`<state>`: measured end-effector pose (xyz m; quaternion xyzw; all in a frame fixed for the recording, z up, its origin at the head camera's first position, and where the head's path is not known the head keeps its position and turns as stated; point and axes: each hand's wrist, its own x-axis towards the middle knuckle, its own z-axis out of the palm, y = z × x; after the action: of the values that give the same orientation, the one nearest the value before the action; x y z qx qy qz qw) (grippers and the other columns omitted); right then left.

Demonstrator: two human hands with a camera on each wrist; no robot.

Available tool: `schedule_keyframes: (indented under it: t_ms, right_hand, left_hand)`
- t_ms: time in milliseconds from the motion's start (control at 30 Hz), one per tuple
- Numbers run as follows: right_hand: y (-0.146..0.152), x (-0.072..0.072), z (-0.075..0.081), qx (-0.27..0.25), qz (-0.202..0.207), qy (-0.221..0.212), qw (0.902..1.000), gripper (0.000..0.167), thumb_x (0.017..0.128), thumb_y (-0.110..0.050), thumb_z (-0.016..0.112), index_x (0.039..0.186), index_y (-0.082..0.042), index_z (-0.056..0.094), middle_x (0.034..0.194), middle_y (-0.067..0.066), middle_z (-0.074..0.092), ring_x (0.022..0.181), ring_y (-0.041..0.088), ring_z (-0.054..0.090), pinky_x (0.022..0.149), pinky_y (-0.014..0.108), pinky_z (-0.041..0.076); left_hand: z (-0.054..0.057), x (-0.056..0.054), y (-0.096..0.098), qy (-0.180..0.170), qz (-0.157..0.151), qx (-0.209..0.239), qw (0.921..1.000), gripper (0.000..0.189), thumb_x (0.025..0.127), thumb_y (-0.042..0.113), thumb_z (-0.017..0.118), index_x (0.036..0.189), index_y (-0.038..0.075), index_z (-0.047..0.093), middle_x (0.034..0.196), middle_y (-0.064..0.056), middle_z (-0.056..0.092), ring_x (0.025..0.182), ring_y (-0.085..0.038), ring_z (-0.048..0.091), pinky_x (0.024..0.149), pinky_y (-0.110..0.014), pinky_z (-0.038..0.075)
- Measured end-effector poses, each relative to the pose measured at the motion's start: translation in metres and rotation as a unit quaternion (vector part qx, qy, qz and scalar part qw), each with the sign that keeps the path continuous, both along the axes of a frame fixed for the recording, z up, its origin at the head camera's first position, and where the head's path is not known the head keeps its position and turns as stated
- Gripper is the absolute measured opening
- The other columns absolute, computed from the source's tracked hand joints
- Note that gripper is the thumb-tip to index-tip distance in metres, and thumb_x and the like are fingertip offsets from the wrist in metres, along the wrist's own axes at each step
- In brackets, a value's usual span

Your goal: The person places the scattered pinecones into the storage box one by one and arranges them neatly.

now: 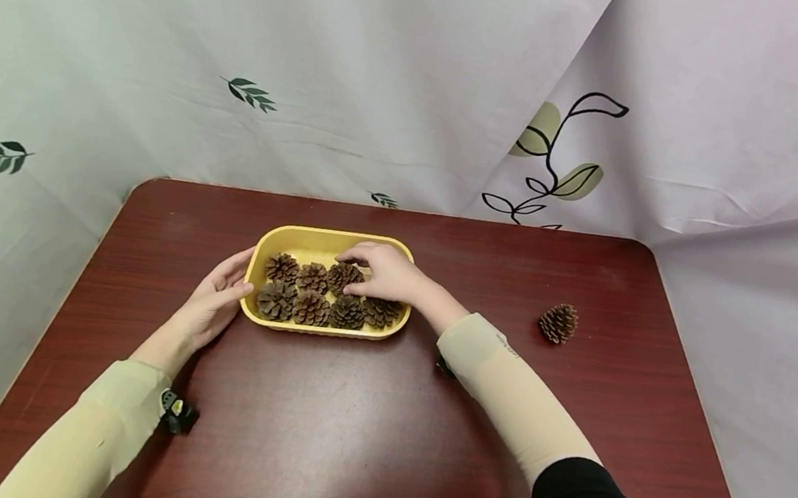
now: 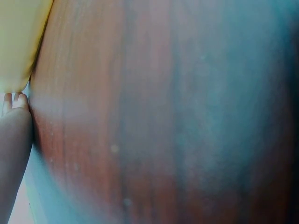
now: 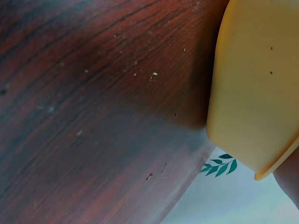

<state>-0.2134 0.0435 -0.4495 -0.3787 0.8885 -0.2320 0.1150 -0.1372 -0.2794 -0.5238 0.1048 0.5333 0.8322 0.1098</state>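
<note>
A yellow plastic tray (image 1: 322,329) with rounded corners and raised sides holds several brown pine cones (image 1: 276,301) in two rows. At its left end my left hand (image 1: 214,300) grips the side, thumb at the rim and fingers along the outer wall. My right hand (image 1: 391,275) reaches in over the right end. Its thumb and fingers pinch a pine cone (image 1: 344,277) in the back row. Part of the tray's right side is hidden under this hand. In the right wrist view, the tray's outer wall (image 3: 257,88) shows with only an edge of the hand.
One more pine cone (image 1: 558,324) lies by itself on the dark red wooden table (image 1: 344,435), to the right of the tray. Pale cloth (image 1: 392,71) with leaf prints hangs behind the table and along its sides.
</note>
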Motion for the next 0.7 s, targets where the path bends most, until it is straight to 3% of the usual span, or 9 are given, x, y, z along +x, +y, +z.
schedule_keyframes:
  t_ms: [700]
  right_hand:
    - [0.017, 0.002, 0.009, -0.044, -0.035, -0.017, 0.9983, 0.051, 0.096, -0.024, 0.081, 0.142, -0.009, 0.067, 0.145, 0.007, 0.068, 0.140, 0.026, 0.059, 0.123, 0.039, 0.043]
  left_hand:
    - [0.000, 0.000, 0.001, 0.003, 0.000, 0.005, 1.0000, 0.058, 0.105, -0.014, 0.043, 0.151, 0.019, 0.054, 0.147, 0.010, 0.064, 0.132, -0.003, 0.060, 0.104, -0.018, 0.053]
